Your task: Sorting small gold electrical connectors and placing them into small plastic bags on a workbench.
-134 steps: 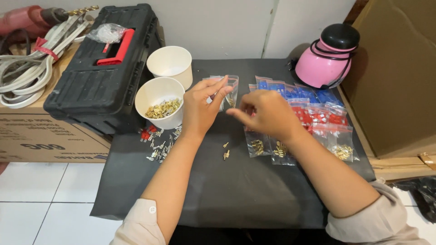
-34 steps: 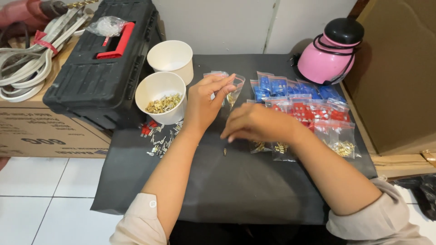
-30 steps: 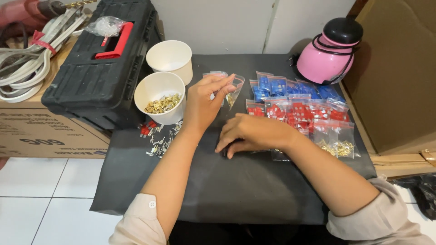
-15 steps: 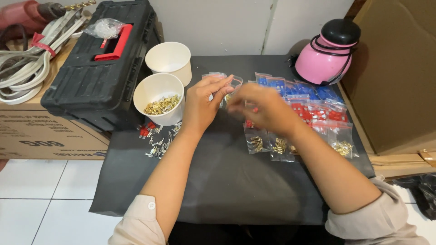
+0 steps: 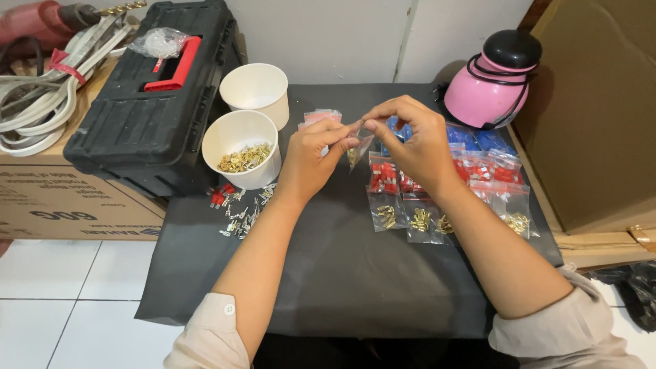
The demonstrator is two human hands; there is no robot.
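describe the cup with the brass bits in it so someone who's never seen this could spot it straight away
Start at the black toolbox on the left of the dark mat. Two white paper cups stand against its right side; take the nearer cup, just left of the left hand. Unlike the empty cup behind it, it holds small gold-coloured metal terminals.

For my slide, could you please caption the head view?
Both hands, left hand and right hand, pinch a small clear bag above a black mat.
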